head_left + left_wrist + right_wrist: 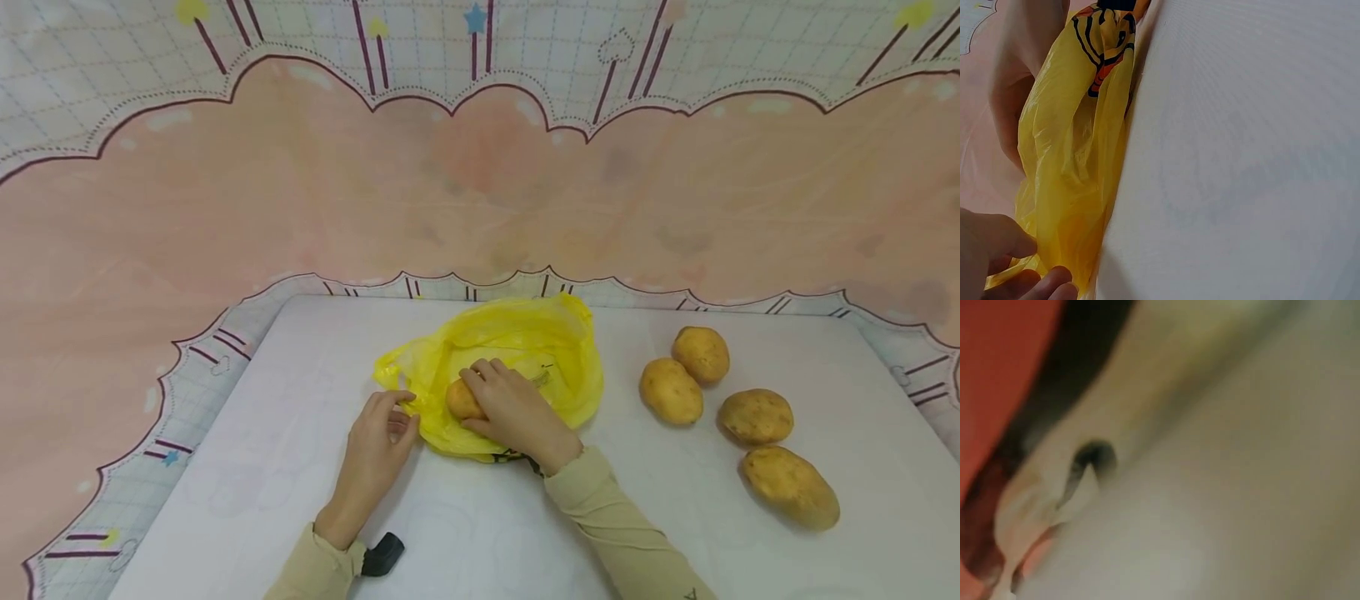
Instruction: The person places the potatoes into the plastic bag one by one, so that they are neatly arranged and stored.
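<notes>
A yellow plastic bag point(577, 375) lies spread with its mouth up on the white table. Inside its left part sits a potato point(460, 402), gripped from above by my right hand point(513, 412), whose fingers curl over it. At the bag's left edge my left hand point(381, 433) pinches the plastic between thumb and fingers. The left wrist view shows that thumb point(1013, 237) against the crumpled side of the bag point(1066, 162). In the right wrist view, printed plastic point(1060, 444) appears very close and blurred; neither the potato nor the fingers can be made out there.
Several loose potatoes point(755, 417) lie on the table point(622, 533) to the right of the bag. A patterned cloth point(525, 200) hangs behind the table's back edge. A black device point(383, 555) sits at my left wrist, beside the sleeve.
</notes>
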Demonstrator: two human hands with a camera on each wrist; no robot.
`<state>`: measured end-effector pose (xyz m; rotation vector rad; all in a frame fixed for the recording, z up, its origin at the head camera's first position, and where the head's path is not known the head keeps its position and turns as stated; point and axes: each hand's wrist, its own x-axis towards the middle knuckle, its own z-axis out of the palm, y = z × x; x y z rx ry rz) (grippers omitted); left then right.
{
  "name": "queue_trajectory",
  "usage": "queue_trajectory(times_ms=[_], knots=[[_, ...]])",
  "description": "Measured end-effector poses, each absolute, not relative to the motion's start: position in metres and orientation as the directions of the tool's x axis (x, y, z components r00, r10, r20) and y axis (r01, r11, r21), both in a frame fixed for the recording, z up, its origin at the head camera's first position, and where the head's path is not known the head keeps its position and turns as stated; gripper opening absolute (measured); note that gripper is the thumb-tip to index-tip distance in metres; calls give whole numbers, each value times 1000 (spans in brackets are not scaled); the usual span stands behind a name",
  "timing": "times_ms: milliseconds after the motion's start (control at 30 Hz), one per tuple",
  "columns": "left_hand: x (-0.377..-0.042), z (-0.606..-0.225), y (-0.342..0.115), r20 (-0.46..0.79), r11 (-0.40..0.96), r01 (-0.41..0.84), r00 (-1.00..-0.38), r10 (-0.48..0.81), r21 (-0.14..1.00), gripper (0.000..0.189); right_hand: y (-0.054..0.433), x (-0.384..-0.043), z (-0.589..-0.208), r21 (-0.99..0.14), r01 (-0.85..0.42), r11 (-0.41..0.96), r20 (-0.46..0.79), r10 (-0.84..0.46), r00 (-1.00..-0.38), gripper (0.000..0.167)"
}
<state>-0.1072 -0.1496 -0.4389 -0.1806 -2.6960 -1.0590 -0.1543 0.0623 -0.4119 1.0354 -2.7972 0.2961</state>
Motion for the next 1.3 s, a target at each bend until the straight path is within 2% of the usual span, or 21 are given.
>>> queue_trajectory(times_ms=[633, 1300], knots=[[-110, -442, -150, 270, 721, 206, -962, 27, 661, 29, 66, -152, -402, -175, -638, 750, 200, -608, -769, 64], [-108, -445, -151, 286, 724, 215, -958, 26, 656, 28, 86, -139, -382, -197, -633, 748, 262, -582, -769, 63]])
